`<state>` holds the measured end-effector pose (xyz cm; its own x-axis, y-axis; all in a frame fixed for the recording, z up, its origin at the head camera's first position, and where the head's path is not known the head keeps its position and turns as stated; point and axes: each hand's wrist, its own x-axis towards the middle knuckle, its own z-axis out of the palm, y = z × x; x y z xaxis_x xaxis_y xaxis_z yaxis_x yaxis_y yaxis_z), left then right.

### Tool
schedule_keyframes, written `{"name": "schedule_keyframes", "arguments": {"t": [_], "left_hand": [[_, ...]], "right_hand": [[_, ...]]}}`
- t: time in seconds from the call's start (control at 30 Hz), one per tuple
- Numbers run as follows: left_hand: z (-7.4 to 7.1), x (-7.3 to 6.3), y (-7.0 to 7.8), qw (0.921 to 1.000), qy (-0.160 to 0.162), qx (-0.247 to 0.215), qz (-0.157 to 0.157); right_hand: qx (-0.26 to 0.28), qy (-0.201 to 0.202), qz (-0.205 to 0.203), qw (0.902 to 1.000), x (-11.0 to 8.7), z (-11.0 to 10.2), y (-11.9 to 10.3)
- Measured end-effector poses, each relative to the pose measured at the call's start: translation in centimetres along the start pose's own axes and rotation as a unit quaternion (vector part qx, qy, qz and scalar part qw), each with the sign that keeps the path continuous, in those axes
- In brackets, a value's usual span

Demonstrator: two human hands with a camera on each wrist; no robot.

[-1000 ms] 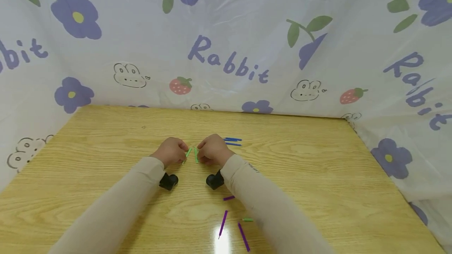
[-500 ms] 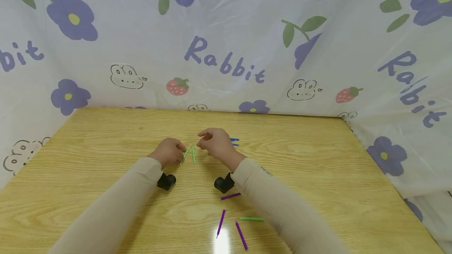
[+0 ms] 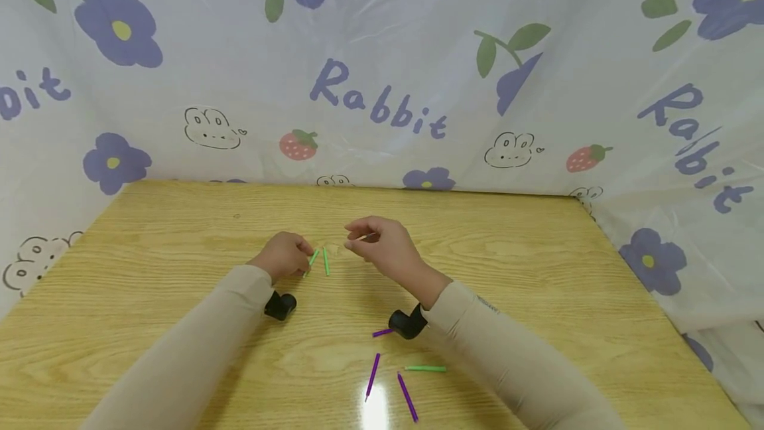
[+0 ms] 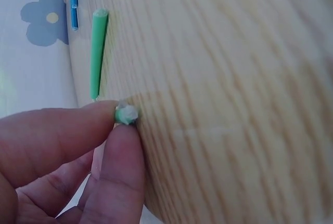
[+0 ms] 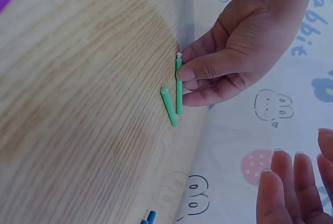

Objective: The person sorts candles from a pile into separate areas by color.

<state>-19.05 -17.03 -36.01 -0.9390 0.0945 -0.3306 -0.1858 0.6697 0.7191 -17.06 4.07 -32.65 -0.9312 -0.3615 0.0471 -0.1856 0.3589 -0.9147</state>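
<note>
One held green stick [image 5: 179,95]: we are clamping it between the left hand's [image 3: 283,257] fingers, down at the bench [image 3: 507,264]
Loose green stick [image 4: 99,55]: we are seeing it lying just beside, unheld
Right hand [image 3: 384,244]: we are holding its fingers apart above the bench, apparently gripping nothing
Bench: we are guessing a left-side nudge could set the unheld piece rolling

A white sheet [image 3: 251,71] printed with purple flowers [image 3: 134,42], strawberries [image 3: 297,146] and rabbit faces [image 3: 213,133] is hanging behind a wood-grained desk [image 3: 513,251] and along both sides; a bright reflection [image 3: 375,411] is gleaming on the desk's near part.
</note>
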Motion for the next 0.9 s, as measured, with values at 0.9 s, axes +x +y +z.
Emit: {"name": "schedule_keyframes", "arguments": {"t": [0.9], "left_hand": [[0.2, 0.1, -0.3, 0.9999, 0.008, -0.011, -0.004]], "right_hand": [[-0.012, -0.104, 0.027, 0.9942, -5.9, -4.0, 3.8]]}}
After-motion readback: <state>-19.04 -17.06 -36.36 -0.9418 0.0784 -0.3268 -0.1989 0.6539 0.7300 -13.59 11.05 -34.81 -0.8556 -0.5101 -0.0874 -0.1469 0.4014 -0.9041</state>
